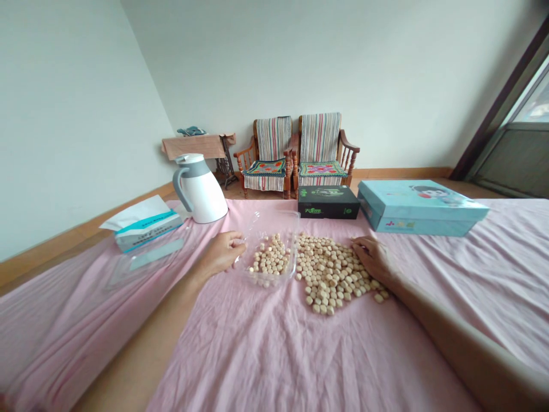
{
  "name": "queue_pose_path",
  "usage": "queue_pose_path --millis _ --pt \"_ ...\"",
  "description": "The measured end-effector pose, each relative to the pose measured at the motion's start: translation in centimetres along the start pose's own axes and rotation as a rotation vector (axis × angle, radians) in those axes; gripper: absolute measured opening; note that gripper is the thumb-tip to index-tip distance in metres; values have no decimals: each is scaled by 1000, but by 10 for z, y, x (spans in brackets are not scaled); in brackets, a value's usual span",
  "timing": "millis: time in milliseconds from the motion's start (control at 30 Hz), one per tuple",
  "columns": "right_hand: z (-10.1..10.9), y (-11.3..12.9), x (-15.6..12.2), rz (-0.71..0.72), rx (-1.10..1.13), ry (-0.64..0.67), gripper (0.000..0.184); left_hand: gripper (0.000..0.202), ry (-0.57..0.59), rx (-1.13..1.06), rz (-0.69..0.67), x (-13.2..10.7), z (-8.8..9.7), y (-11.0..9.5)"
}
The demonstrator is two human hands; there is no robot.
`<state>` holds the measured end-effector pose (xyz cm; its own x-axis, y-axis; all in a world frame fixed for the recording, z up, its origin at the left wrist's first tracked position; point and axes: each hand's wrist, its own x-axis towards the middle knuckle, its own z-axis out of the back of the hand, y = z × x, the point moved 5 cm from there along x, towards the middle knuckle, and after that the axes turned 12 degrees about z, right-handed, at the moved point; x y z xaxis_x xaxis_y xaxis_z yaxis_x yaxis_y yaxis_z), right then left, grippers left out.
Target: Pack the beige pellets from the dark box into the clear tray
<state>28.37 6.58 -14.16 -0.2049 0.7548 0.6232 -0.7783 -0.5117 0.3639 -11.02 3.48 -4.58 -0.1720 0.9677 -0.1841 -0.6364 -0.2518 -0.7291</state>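
A clear plastic tray lies on the pink cloth and holds several small beige pellets. Its clear lid stands open behind it. To the right of the tray, a loose heap of the same pellets is spread on the cloth. My left hand rests against the tray's left rim with the fingers curled on the edge. My right hand sits at the heap's right side, fingers bent down among the pellets; whether it pinches any is hidden.
A white jug with a grey handle and a tissue pack stand at the back left. A black box and a light blue box lie behind the heap. Two wooden armchairs stand by the wall.
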Motion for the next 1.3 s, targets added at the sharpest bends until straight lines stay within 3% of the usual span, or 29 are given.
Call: queue_pose_path --millis 100,200,300,367,433,533,667,867,1000,1067,1167,1300 --pt "1 -2 1 -27 11 16 33 53 -47 -202 -38 3 0 8" --pt "6 -1 6 -92 64 43 37 51 -251 -274 -181 1 9 10" --pt "15 13 18 -79 93 28 34 33 -487 -148 -460 -23 17 -4" --pt "17 34 29 0 79 55 26 20 -570 -8 -698 -50 12 -18" --pt "12 62 39 76 69 192 23 15 -496 142 -909 -74 -4 -30" --pt "-1 101 52 177 -3 394 22 19 -416 382 -1039 -94 -29 -37" --pt "-12 120 62 110 -139 447 25 30 -419 497 -1049 -95 -41 -35" --pt "-25 112 57 29 -122 407 21 32 -397 501 -1017 -87 -41 -28" --pt "-23 104 56 28 -62 290 20 19 -379 287 -996 -91 -32 -32" --pt "-15 106 63 41 18 184 19 15 -440 79 -916 -90 -18 -32" --pt "1 124 80 64 157 51 15 22 -497 -204 -668 -76 0 -22" --pt "8 162 105 106 398 43 14 39 -321 -516 -368 -40 4 1"
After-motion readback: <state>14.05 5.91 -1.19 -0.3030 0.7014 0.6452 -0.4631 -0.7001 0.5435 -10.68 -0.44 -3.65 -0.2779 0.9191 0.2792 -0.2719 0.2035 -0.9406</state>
